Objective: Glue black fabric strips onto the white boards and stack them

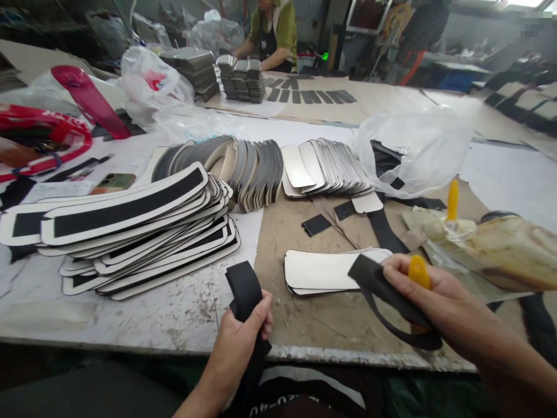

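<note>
My left hand point(241, 337) is closed around a bundle of black strips point(244, 283) at the table's front edge; their upper ends curl over above my thumb. In my right hand point(444, 299), thumb and fingers pinch a black strip point(372, 277), which loops back beneath the hand. A yellow handle point(418, 271) also sticks up from this hand; the rest of that tool is hidden. Just behind the strip's free end lies a small stack of cream-white panels point(322, 268) on brown paper. Left of my left hand, white-edged panels with black strips point(130, 203) are piled up.
Behind stand rows of curved panels point(256, 171) and white panels point(335, 165). A clear plastic bag point(418, 151) holds black pieces. At right, a second yellow handle point(453, 200) rises from a glue-stained container point(500, 244). Across the table a co-worker point(278, 35) handles stacked panels.
</note>
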Demonstrator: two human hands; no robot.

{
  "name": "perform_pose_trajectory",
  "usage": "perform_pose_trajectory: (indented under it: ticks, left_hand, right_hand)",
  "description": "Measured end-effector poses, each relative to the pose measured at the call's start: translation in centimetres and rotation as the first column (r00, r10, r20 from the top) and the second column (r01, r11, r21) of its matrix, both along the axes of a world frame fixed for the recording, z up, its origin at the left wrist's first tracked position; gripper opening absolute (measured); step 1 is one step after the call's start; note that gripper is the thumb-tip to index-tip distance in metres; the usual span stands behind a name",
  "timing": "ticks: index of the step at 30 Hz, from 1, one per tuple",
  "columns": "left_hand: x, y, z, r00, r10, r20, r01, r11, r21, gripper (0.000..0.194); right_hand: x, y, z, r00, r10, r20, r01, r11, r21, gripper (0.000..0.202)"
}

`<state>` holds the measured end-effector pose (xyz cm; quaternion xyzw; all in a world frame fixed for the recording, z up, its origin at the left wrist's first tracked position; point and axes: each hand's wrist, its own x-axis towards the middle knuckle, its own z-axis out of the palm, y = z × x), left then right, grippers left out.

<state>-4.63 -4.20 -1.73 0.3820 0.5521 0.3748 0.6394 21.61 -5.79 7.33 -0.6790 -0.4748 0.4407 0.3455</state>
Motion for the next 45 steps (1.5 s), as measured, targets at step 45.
perform_pose_trajectory:
  ticks: [45]
  left_hand:
    - [3.4,6.5,-0.6,0.971,-0.141,-0.191,0.132,0.990,-0.056,0.029]
  right_hand:
    - [-6.8,9.0,-5.5,0.496,0.604,0.624,-0.476,0.790,-0.386,0.025]
